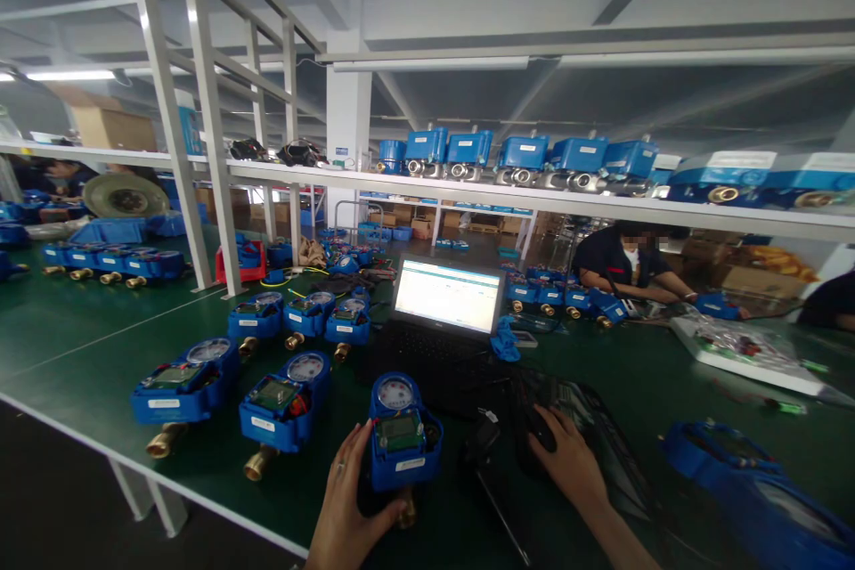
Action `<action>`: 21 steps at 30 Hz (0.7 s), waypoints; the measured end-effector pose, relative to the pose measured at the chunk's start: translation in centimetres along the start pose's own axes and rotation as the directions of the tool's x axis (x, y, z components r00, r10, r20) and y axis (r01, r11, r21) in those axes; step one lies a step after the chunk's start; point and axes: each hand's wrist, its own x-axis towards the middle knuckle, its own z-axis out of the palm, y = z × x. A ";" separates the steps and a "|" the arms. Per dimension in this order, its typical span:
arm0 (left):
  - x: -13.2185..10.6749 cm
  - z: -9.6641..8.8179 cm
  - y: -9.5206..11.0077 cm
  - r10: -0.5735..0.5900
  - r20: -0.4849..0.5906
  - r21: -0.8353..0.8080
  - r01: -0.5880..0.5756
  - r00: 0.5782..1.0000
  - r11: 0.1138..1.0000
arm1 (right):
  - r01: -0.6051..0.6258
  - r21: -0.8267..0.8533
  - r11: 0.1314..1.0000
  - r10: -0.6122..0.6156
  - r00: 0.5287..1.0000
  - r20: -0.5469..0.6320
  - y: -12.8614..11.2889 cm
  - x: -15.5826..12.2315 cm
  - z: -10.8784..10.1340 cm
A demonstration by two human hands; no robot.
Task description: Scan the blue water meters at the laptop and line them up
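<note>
Lower centre: left hand clamped round blue water meter near green table edge. Right hand curled over, probably, a black mouse. Risk: one-handed grip slips, meter topples.

No legible txt: laptop screen, white label on meter too blurry.

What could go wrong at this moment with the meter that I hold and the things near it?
1. The left hand grips the blue water meter from one side only, while the right hand rests on a black mouse. The meter might slip.
2. The open laptop stands just behind it and could be knocked.
3. Another meter lies near the front edge of the green table. A nudge may push it off.
</note>
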 end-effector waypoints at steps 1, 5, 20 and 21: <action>0.0 0.0 0.1 0.001 -0.012 -0.009 -0.001 1.000 1.000 | -0.005 0.003 1.000 0.005 1.000 -0.018 -0.1 -0.1 0.1; -0.1 0.0 0.4 -0.007 -0.016 -0.024 0.006 1.000 1.000 | -0.023 0.011 1.000 0.024 0.998 -0.059 -0.3 -0.1 0.2; 0.1 -0.2 0.6 0.005 -0.017 -0.005 -0.005 1.000 1.000 | 0.024 -0.021 0.999 -0.027 0.989 -0.144 0.9 0.1 1.3; 0.1 -0.3 0.7 -0.003 -0.013 -0.005 0.003 1.000 1.000 | 0.017 -0.020 1.000 -0.020 0.991 -0.136 0.8 0.0 1.3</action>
